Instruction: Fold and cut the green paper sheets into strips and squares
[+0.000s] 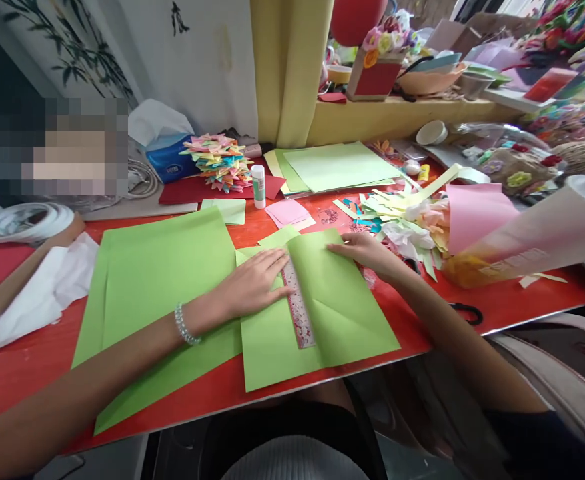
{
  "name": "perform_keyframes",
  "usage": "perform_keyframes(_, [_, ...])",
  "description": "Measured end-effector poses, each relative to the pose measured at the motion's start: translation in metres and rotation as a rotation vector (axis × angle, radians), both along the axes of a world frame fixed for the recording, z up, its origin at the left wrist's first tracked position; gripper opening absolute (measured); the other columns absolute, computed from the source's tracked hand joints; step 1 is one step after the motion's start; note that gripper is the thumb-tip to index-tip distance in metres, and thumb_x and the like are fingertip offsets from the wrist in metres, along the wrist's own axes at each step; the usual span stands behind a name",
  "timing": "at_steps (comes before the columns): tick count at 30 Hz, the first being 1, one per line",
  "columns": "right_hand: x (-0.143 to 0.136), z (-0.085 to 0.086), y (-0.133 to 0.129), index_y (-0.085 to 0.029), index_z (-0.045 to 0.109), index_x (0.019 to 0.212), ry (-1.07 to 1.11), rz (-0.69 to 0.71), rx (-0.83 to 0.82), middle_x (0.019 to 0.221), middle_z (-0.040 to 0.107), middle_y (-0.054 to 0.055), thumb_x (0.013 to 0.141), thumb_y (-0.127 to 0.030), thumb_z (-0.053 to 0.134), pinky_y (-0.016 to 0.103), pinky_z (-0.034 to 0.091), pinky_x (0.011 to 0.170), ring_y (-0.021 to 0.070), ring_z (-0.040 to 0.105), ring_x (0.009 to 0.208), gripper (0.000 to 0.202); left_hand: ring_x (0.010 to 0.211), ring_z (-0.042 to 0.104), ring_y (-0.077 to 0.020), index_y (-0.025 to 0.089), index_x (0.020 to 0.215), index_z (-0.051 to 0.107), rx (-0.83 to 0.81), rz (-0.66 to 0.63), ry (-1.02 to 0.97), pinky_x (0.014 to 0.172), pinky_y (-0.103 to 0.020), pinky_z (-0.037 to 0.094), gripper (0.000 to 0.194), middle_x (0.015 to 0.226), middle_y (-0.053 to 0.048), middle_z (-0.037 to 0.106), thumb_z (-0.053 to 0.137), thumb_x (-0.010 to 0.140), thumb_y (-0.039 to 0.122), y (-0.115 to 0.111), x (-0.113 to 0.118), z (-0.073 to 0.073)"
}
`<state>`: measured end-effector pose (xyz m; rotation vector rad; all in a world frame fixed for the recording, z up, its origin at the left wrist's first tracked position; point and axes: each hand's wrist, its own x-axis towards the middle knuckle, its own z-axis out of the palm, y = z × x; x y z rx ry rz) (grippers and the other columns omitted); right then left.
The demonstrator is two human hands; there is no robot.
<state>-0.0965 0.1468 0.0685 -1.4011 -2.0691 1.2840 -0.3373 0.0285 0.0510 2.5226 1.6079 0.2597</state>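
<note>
A green sheet of paper (355, 313) lies before me on the table, with a crease down it and its right part lifted a little. A patterned ruler (301, 319) rests along the crease. Fingers stretched out, my left hand (257, 281) presses flat on the paper's left part, its fingertips and thumb at the ruler's left edge. At the far right corner, my right hand (365, 252) pinches the paper's edge between thumb and fingers. Larger green sheets (157, 280) lie to the left, partly under my left forearm.
Beyond the paper stand a glue stick (259, 187) and pink paper squares (288, 212). Paper scraps (407, 217) are heaped at right, near a big rolled plastic sheet (532, 233). Black scissors handles (467, 313) show by my right forearm. A blue tissue pack (169, 160) sits at back left.
</note>
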Motion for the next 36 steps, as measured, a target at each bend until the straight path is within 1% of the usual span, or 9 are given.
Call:
perform_keyframes(5, [-0.004,0.006,0.023,-0.020,0.040,0.053,-0.137,0.121,-0.043,0.051,0.041,-0.004,0.075,-0.037,0.069,0.026,0.030,0.045,0.0082,0.038,0.047,0.039,0.142,0.024,-0.0246,0.005,0.144,0.032,-0.028,0.026,-0.026,0.117,-0.040,0.023,0.061,0.153,-0.016,0.031,0.031,0.098,0.045,0.006,-0.005,-0.007])
perform_keyframes(11, [-0.013,0.001,0.030,-0.018,0.063,0.066,0.029,0.038,-0.079,0.070,0.065,0.004,0.073,-0.042,0.071,0.027,0.043,0.051,0.0138,0.056,0.058,0.025,0.131,0.039,-0.0269,0.009,0.141,0.039,0.037,0.050,-0.017,0.110,-0.046,0.033,0.054,0.146,-0.013,0.044,0.037,0.096,0.038,0.018,-0.003,-0.005])
perform_keyframes(14, [-0.014,-0.006,0.029,-0.021,0.074,0.083,0.023,0.041,-0.017,0.085,0.073,0.006,0.075,-0.039,0.068,0.033,0.052,0.062,0.0205,0.065,0.072,0.021,0.128,0.040,-0.0285,0.011,0.143,0.038,0.056,0.100,-0.030,0.106,-0.047,0.036,0.059,0.148,-0.013,0.040,0.036,0.094,0.045,0.022,-0.003,-0.007])
perform_keyframes(18, [-0.014,-0.010,0.024,-0.023,0.075,0.093,0.093,0.035,0.068,0.093,0.074,0.005,0.077,-0.038,0.067,0.035,0.055,0.072,0.0224,0.068,0.083,0.023,0.126,0.040,-0.0303,0.012,0.142,0.038,0.073,0.110,-0.055,0.104,-0.046,0.037,0.076,0.145,-0.015,0.041,0.037,0.088,0.065,0.025,-0.004,-0.011])
perform_keyframes(23, [-0.017,-0.005,0.013,-0.018,0.073,0.082,0.241,-0.062,-0.268,0.082,0.074,0.007,0.070,-0.036,0.076,0.031,0.055,0.057,0.0198,0.068,0.065,0.022,0.128,0.039,-0.0277,0.010,0.143,0.036,0.053,0.093,-0.073,0.109,-0.042,0.032,0.077,0.143,-0.014,0.044,0.036,0.089,0.065,0.025,-0.006,-0.012])
perform_keyframes(25, [-0.017,-0.004,0.010,-0.017,0.074,0.084,0.232,-0.051,-0.309,0.084,0.075,0.008,0.072,-0.033,0.073,0.032,0.057,0.059,0.0208,0.069,0.067,0.020,0.128,0.039,-0.0268,0.011,0.143,0.036,0.055,0.091,-0.075,0.109,-0.042,0.032,0.076,0.144,-0.013,0.044,0.036,0.089,0.064,0.024,-0.007,-0.012])
perform_keyframes(27, [-0.018,-0.003,0.008,-0.019,0.075,0.091,0.179,0.005,-0.215,0.088,0.075,0.007,0.077,-0.031,0.068,0.035,0.058,0.065,0.0221,0.071,0.073,0.019,0.127,0.039,-0.0268,0.010,0.142,0.037,0.059,0.090,-0.077,0.109,-0.041,0.033,0.076,0.143,-0.013,0.045,0.038,0.089,0.064,0.025,-0.007,-0.012])
perform_keyframes(31, [-0.018,0.002,0.004,-0.025,0.074,0.105,0.029,0.146,0.213,0.103,0.074,0.001,0.083,-0.022,0.057,0.036,0.055,0.082,0.0229,0.069,0.095,0.028,0.126,0.040,-0.0271,0.014,0.143,0.037,0.064,0.092,-0.092,0.107,-0.044,0.035,0.076,0.142,-0.012,0.046,0.038,0.088,0.066,0.026,-0.008,-0.013])
perform_keyframes(36, [-0.017,0.010,-0.002,-0.026,0.072,0.110,-0.108,0.278,0.456,0.104,0.073,-0.001,0.079,-0.010,0.047,0.032,0.055,0.079,0.0206,0.070,0.094,0.042,0.126,0.040,-0.0276,0.014,0.143,0.037,0.057,0.091,-0.096,0.107,-0.044,0.035,0.079,0.141,-0.013,0.047,0.037,0.086,0.069,0.026,-0.007,-0.012])
